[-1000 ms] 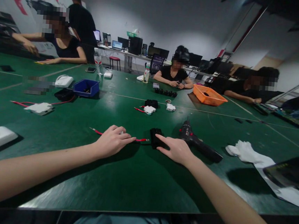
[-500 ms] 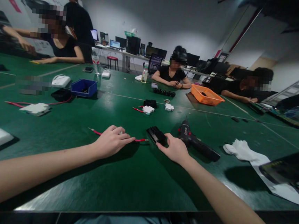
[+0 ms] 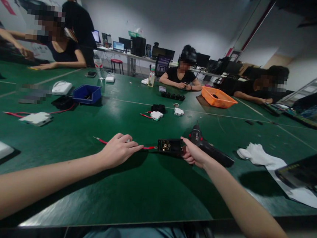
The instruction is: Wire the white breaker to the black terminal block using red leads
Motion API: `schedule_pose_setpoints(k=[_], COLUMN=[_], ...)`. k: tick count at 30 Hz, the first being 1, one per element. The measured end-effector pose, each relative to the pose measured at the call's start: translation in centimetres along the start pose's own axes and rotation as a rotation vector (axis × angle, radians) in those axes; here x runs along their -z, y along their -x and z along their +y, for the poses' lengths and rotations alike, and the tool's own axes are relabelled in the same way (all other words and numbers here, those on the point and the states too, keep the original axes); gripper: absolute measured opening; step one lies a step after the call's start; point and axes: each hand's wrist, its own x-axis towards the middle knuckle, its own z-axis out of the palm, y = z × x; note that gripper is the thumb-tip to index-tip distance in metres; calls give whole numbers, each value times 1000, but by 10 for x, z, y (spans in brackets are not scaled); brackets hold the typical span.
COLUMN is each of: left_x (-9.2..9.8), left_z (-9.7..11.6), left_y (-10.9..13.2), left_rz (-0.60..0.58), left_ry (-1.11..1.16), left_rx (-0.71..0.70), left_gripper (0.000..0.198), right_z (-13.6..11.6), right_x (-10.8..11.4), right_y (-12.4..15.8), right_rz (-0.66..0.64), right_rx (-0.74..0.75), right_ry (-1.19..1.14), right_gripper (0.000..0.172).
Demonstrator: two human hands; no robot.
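My left hand [image 3: 119,150] is closed low over the table around a red cable [image 3: 148,147]. The cable comes out on both sides of the hand, and a metal lug tips its right end. A small white part peeks out behind the fingers; most of it is covered. In my right hand [image 3: 195,153] is a black plastic housing [image 3: 170,146], gripped by its right end. Its open side faces me and shows brass-coloured terminals inside. The lug lies right beside the housing's left edge; whether they touch I cannot tell. A black cordless drill [image 3: 211,151] lies just behind my right hand.
White modules with red leads [image 3: 36,118] lie left and further back. A blue bin [image 3: 87,94] and an orange basket [image 3: 218,98] stand beyond. White gloves [image 3: 257,155] rest at right on paper. Several people sit or stand around the table [image 3: 129,201].
My right hand has turned the black housing so its terminal side now faces me and its left end meets the lug area. My left hand has stayed in place.
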Motion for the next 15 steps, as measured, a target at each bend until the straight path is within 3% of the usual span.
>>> schedule_pose_setpoints(k=[4, 8, 12, 15], left_x=[-1, -1, 0, 0], left_z=[-1, -1, -1, 0], left_y=[0, 1, -1, -2], left_rz=[-2, -21, -30, -15], left_ry=[15, 27, 26, 21], left_rx=[2, -2, -1, -5], left_gripper=[32, 34, 36, 36], right_z=[2, 4, 7, 8], right_x=[4, 2, 0, -2], right_y=[-4, -6, -5, -1], right_rz=[4, 87, 257, 496], right_rx=[-24, 34, 264, 449], right_ry=[89, 152, 485, 789], right_gripper=[78, 82, 69, 49])
